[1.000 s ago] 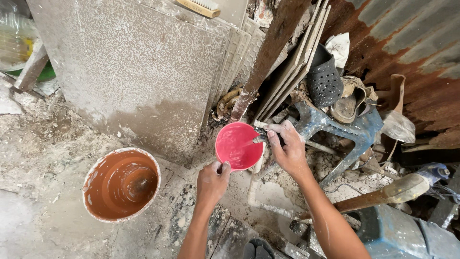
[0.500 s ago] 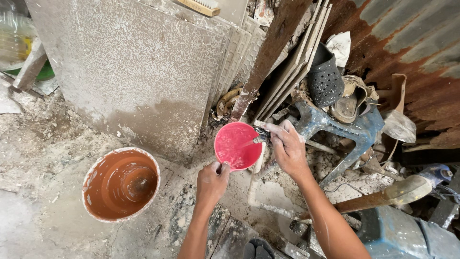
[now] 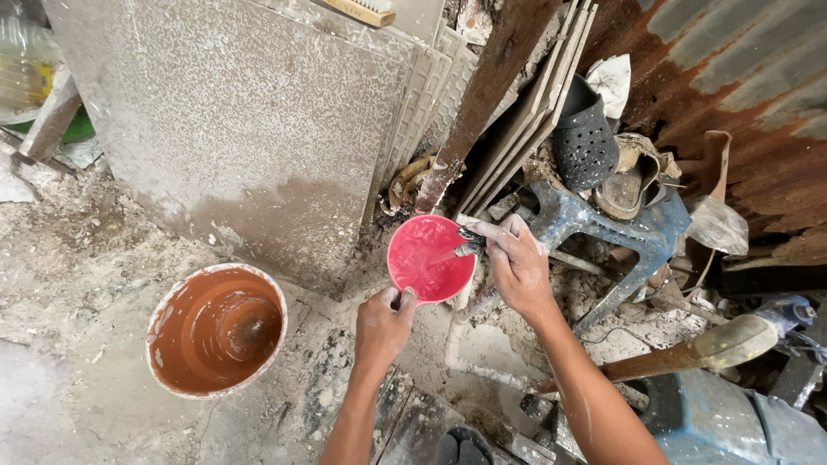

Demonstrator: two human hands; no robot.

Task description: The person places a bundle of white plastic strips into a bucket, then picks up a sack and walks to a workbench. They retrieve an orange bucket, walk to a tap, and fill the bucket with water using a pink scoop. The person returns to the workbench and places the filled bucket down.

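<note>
Single head-worn view, steeply downward, close above both hands and littered ground

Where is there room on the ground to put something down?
Bare dusty ground lies left of the orange bucket, below the big leaning slab. Right of the red bowl, around the blue stool, it is crowded with junk.

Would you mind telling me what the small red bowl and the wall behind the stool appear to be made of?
Red bowl: probably flexible plastic or rubber, smooth, smeared pale. Wall: corrugated sheet metal, judging by its ridges and brown rust.
</note>
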